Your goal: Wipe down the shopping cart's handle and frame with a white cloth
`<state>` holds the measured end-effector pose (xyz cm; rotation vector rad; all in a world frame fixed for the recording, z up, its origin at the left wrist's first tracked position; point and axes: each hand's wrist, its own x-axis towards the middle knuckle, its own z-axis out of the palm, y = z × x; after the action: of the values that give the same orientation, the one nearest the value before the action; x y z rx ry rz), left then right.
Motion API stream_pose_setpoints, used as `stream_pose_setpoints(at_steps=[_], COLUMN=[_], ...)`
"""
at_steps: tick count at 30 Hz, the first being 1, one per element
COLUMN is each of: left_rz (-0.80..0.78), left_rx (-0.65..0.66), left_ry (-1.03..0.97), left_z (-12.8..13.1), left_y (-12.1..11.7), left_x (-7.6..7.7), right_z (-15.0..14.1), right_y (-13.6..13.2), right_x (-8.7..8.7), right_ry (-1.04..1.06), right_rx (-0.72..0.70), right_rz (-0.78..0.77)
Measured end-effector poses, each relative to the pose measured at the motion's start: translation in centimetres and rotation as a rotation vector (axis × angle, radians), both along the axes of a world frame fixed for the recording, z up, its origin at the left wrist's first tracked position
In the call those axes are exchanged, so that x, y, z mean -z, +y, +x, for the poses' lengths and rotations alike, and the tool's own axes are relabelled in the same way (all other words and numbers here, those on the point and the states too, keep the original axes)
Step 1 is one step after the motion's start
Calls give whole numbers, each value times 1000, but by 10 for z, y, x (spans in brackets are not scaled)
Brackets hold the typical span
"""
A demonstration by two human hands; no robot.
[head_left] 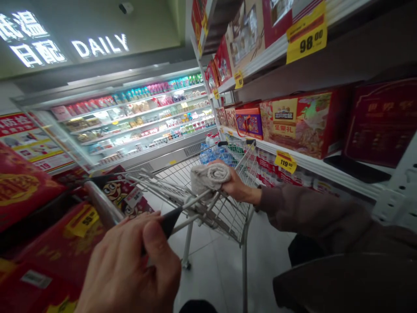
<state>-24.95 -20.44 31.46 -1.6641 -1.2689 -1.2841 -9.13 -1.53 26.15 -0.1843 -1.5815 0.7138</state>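
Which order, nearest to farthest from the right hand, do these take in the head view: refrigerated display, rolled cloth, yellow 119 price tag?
1. Rolled cloth: nearest, in the right hand.
2. Yellow 119 price tag: off to the right.
3. Refrigerated display: farthest, in the background, ahead and left.

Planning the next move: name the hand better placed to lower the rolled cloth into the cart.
Probably right: the right hand holds the rolled cloth at the cart; the left hand grips the black handle.
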Motion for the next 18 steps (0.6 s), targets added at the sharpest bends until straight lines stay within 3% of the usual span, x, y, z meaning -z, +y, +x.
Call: stream_pose_setpoints(at_steps=[1, 3, 5, 8, 10, 12, 14, 18], left_rz=[5, 56, 95, 83, -36, -219, -299, -286], left_rx=[-64, -70, 72, 325, 340, 323, 227, 78], left_ry=[51, 122, 127, 62, 71, 143, 214, 164], left_z=[11, 25, 29, 7, -25, -60, -85, -94], left_y=[-3, -8, -9, 1, 19, 40, 61, 80], left_x=[-2, -3, -6, -15, -23, -30, -31, -26], right_z=[1, 2, 3, 12, 21, 30, 34, 29], right_y=[-9, -26, -40, -48, -46, -41, -35, -27], right_x=[-4, -9, -11, -8, -6, -6, -7, -8], right_ry=[61, 155, 229, 270, 231, 161, 124, 163], right_rx=[38, 121, 207, 324, 365, 365, 367, 382], right_rz=[13, 163, 372, 542, 560, 595, 652, 714])
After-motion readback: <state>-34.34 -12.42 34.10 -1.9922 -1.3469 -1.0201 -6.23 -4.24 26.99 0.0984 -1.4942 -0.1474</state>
